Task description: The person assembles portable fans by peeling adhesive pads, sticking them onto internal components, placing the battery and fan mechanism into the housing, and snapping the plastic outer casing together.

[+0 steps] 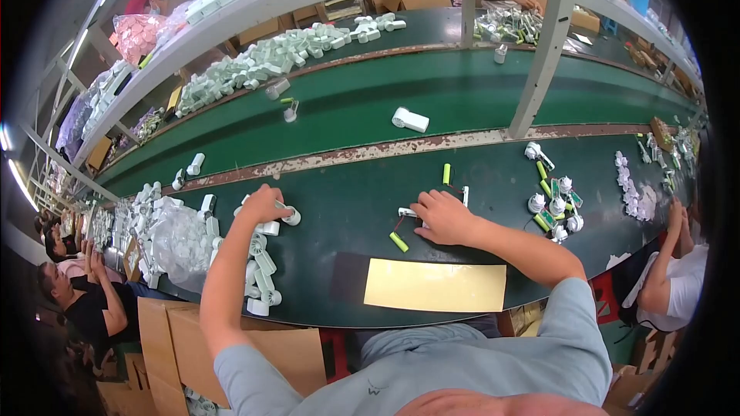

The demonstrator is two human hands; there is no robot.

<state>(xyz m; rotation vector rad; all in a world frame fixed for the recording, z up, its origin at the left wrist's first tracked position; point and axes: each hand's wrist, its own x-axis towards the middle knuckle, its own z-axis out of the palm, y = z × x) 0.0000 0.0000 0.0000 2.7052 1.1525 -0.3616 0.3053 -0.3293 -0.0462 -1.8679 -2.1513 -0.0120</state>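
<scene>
Nearest you, a yellow sheet (435, 285) lies flat along the near edge of the green bench (347, 216), a dark rectangle (351, 276) just beside its left edge. Farther left, pale casings (262, 271) form a loose column from the near edge up to your left hand (264, 204), probably bunched there because that hand reaches them easily. Its fingers are bent and partly closed over a round-ended casing (290, 216); the fingertips are hidden, so whether it grips or only rests cannot be told

Your right hand (441, 217) is palm down at mid-bench, fingers half bent and slightly apart, touching a small white part (407, 213); how firmly it holds cannot be told. A red wire (398, 225) runs to a yellow-green cell (398, 241) nearer you, its slack seemingly letting the cell lie on the bench. Another cell (446, 174) lies beyond the hand, toward the far edge.

Toward the right end, white round units (556, 204) lie clustered with cells and green boards, apparently grouped to keep them separate from the casings.

Along the far edge, a worn strip (362, 158) divides the bench from a green belt (347, 119), where a lone white casing (410, 119) lies on its side
</scene>
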